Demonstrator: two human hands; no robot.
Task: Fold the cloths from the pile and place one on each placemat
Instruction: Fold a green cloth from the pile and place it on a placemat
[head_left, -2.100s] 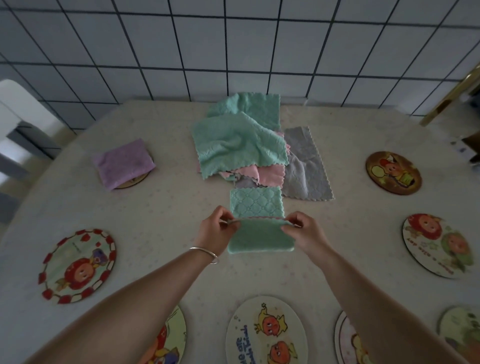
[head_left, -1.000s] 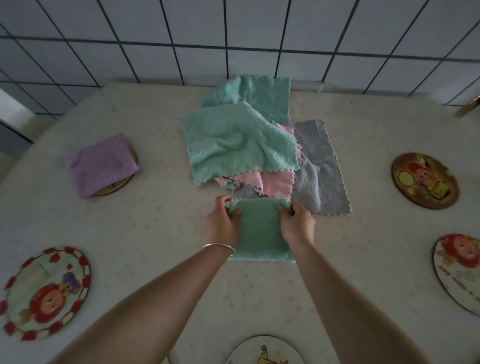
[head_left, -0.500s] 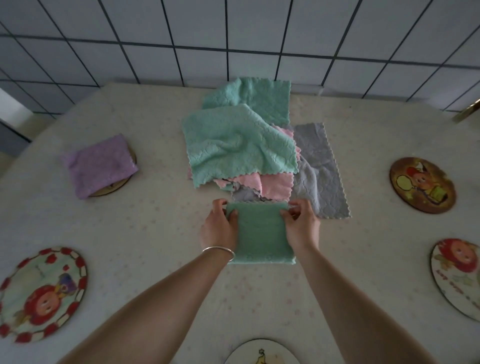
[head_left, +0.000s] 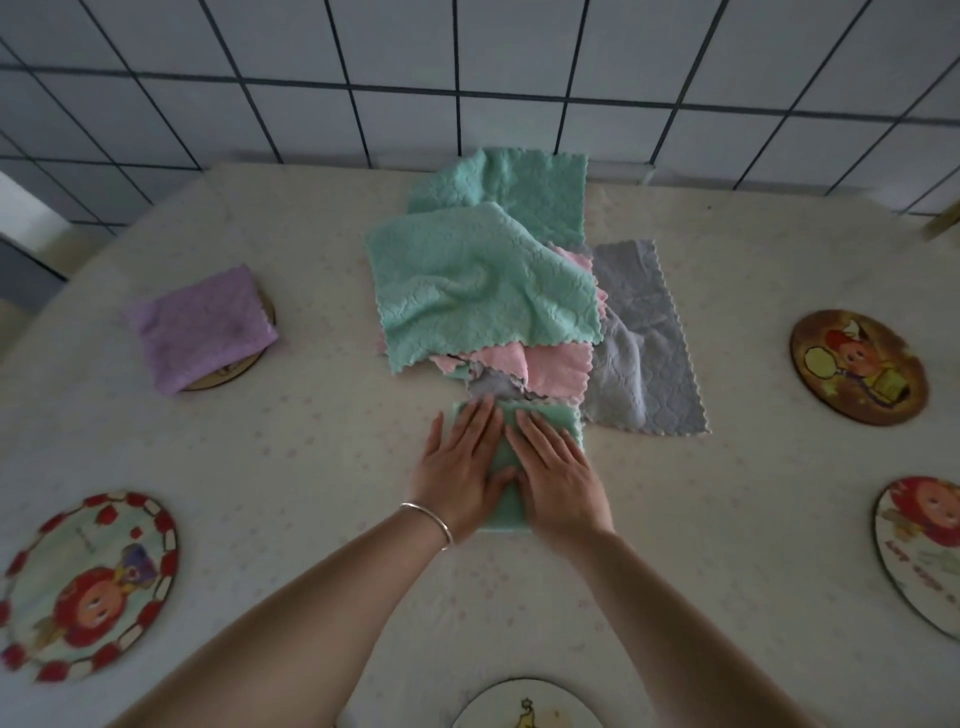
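Head view: the folded green cloth (head_left: 540, 415) lies on the tabletop (head_left: 311, 467) directly under both hands, its long axis running away from the person. Left hand (head_left: 460, 467) and right hand (head_left: 558, 480) press flat, fingers straight, side by side. The pile (head_left: 483, 286) touches its far edge. Nearest uncovered placemat (head_left: 524, 706) lies toward the person; the purple cloth (head_left: 200, 325) covers another, far left.

Cloth pile (head_left: 483, 291) blocks ahead; bare table (head_left: 322, 457) lies open at both sides
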